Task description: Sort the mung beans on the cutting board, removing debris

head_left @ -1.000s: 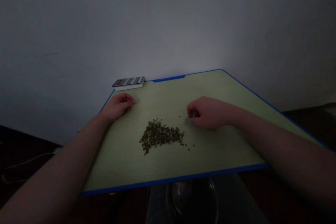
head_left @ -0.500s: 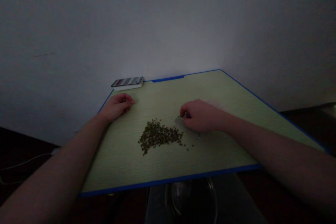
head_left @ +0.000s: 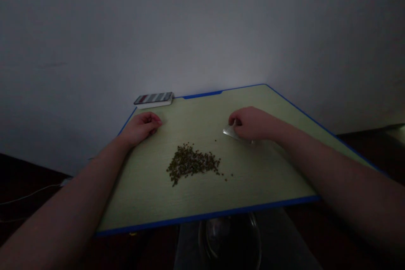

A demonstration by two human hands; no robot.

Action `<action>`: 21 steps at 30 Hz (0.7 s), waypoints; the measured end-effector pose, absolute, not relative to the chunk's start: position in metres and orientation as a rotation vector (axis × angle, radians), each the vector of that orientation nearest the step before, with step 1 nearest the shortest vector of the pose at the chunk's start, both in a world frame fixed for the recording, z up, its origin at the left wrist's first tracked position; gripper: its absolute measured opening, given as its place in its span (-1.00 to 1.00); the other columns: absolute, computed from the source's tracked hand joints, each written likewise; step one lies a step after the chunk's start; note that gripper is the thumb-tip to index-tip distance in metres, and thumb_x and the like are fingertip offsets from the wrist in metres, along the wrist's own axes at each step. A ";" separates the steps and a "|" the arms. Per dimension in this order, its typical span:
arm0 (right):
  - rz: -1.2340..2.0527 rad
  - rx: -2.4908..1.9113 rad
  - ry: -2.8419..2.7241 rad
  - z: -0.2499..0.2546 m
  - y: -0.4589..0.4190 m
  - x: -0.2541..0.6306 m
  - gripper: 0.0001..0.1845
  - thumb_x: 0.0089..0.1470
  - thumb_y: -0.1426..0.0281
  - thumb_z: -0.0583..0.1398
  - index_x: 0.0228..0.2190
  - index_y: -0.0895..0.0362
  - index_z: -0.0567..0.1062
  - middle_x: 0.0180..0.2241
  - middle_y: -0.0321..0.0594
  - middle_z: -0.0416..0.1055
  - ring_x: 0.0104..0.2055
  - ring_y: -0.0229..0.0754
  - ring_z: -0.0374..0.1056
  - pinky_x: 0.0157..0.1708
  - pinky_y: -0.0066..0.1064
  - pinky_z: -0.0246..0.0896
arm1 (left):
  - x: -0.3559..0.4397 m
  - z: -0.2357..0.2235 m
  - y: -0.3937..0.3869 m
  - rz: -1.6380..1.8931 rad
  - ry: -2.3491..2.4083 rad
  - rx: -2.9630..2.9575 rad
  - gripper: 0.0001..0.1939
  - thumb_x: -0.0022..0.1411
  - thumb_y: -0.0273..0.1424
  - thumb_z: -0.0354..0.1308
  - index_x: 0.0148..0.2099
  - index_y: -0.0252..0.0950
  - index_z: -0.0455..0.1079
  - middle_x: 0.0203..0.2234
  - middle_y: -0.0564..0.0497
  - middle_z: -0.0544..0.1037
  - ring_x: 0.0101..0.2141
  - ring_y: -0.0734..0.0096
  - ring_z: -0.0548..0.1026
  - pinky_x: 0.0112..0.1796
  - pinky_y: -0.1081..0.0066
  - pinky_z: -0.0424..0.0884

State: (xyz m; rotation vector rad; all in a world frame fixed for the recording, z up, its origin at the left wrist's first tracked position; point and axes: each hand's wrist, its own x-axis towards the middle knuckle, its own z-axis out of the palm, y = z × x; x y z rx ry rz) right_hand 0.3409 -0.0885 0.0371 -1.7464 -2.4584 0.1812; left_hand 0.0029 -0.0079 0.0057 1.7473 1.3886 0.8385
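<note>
A loose pile of small greenish-brown seeds or beans point(head_left: 190, 162) lies on the yellow-green tabletop point(head_left: 164, 206), with a few strays at its right and above it. My right hand point(head_left: 255, 122) is up and right of the pile, fingers closed on a thin, shiny, see-through flat piece point(head_left: 232, 133). Its exact kind is unclear, and my fingers hide part of it. My left hand point(head_left: 142, 128) rests on the table's left side, loosely curled and holding nothing visible, thumb and fingers slightly apart. It is not touching the pile.
A phone point(head_left: 154, 98) lies on a white box at the back left corner, against the wall point(head_left: 202, 29). Blue edging point(head_left: 209, 217) borders the table. Below the front edge, a round shiny bowl-like container point(head_left: 218, 240) sits on my lap. A white cable point(head_left: 31, 194) runs at left.
My right hand has moved up and to the right, away from the pile, carrying the see-through piece. One stray seed now shows above the pile. My left hand stays put.
</note>
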 end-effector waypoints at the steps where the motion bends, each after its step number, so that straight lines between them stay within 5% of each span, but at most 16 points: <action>1: 0.165 -1.681 -2.470 0.034 -0.088 0.337 -0.62 -0.11 0.45 0.07 -0.22 0.16 0.53 -0.31 -0.11 0.51 -0.35 -0.15 0.37 -0.37 -0.40 0.17 | 0.002 0.005 -0.007 0.837 1.384 1.751 -0.78 -0.09 -0.30 0.21 -0.41 -0.29 0.29 -0.75 0.17 0.26 -0.72 0.61 0.19 -0.68 0.55 0.05; 7: 0.204 -1.376 -2.566 0.026 -0.090 0.315 -0.58 -0.01 0.51 0.01 -0.13 0.13 0.49 -0.17 -0.13 0.49 -0.16 -0.12 0.36 -0.17 -0.37 0.15 | 0.001 0.003 -0.004 0.844 1.364 1.764 -0.79 -0.10 -0.30 0.21 -0.41 -0.29 0.30 -0.74 0.17 0.27 -0.71 0.60 0.21 -0.67 0.54 0.06; 21: 0.455 -1.225 -2.709 0.036 -0.106 0.320 -0.64 -0.05 0.53 0.06 -0.24 0.09 0.54 -0.29 -0.21 0.51 -0.29 -0.20 0.37 -0.28 -0.44 0.14 | 0.002 0.005 -0.006 0.816 1.381 1.774 -0.79 -0.08 -0.29 0.19 -0.40 -0.28 0.30 -0.76 0.18 0.25 -0.73 0.61 0.16 -0.68 0.54 0.03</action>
